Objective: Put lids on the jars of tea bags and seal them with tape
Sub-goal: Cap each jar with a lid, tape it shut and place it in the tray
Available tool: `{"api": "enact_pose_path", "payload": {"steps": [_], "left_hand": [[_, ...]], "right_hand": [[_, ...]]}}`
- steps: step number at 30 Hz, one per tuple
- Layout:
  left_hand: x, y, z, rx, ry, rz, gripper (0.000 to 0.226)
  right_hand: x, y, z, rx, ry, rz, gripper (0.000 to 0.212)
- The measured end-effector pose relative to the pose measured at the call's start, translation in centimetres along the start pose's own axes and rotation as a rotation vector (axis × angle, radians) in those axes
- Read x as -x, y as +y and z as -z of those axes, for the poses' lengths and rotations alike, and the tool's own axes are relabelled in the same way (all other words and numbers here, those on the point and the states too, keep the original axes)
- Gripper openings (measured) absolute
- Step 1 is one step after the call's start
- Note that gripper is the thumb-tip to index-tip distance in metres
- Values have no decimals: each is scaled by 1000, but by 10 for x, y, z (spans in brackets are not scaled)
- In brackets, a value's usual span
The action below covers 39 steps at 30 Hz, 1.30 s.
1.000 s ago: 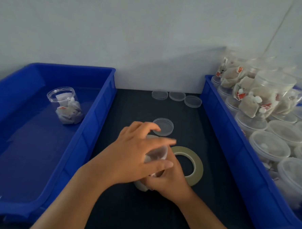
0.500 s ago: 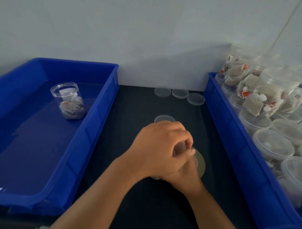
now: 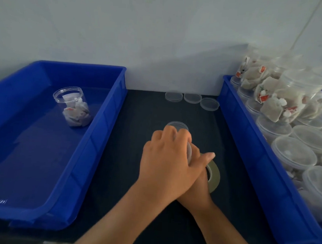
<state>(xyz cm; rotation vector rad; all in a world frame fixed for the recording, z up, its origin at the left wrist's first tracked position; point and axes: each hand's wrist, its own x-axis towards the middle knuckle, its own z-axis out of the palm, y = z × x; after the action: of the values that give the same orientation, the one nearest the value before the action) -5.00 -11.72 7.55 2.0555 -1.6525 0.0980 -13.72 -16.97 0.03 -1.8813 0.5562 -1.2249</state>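
Centre of frame: the left hand (image 3: 169, 160), splayed a second before, had closed over the top of the jar (image 3: 189, 152), apparently capping it; taping remained. The right hand (image 3: 197, 192) lay beneath, its grip hidden. Tape roll (image 3: 214, 172) just right.

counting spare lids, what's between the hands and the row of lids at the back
Head view: one loose clear lid on the dark mat, just beyond the left hand; otherwise bare mat.
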Motion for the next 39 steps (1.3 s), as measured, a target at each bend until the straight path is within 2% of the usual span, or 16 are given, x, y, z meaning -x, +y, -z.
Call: {"api": "enact_pose_path", "payload": {"steps": [2, 4, 7, 10, 13, 15, 20, 24, 28, 30, 32, 33, 34, 36, 39], "left_hand": [[-3, -2, -3, 36, 72, -90, 44], [-4, -11, -5, 115, 72, -157, 28], [-7, -22, -5, 196, 75, -222, 20], [-6, -22, -3, 233, 76, -227, 31], [1, -13, -6, 230, 100, -12, 65], [5, -9, -10, 287, 91, 106, 75], [6, -15, -13, 415, 166, 45, 59], [6, -27, -9, 414, 114, -20, 56], [3, -40, -1, 348, 48, -65, 60], [2, -49, 4, 340, 27, -83, 65], [4, -63, 8, 336, 14, -79, 71], [5, -71, 9, 320, 9, -68, 74], [7, -78, 10, 303, 1, -53, 76], [11, -88, 8, 293, -15, -18, 79], [10, -94, 3, 313, -20, 7, 80]], "right_hand": [[1, 3, 7, -63, -21, 0, 41], [0, 8, 12, -68, -42, -22, 47], [-2, 9, 10, -70, -51, -45, 54], [-4, 9, 4, -94, -58, -16, 43], [-1, 3, -1, -25, 45, -57, 45], [2, 2, -2, 14, 110, -74, 52], [8, 6, 5, -60, 75, -135, 73], [9, 5, 6, -41, 36, -119, 73], [2, 0, 0, -106, -105, -178, 72], [0, -1, 3, -100, -216, -195, 84], [-3, -1, 19, 7, -378, -242, 112], [-5, -1, 30, 140, -434, -265, 119], [-6, 0, 42, 307, -470, -279, 116], [-7, 4, 67, 583, -558, -330, 91], [-2, 11, 86, 820, -693, -369, 65]]}}
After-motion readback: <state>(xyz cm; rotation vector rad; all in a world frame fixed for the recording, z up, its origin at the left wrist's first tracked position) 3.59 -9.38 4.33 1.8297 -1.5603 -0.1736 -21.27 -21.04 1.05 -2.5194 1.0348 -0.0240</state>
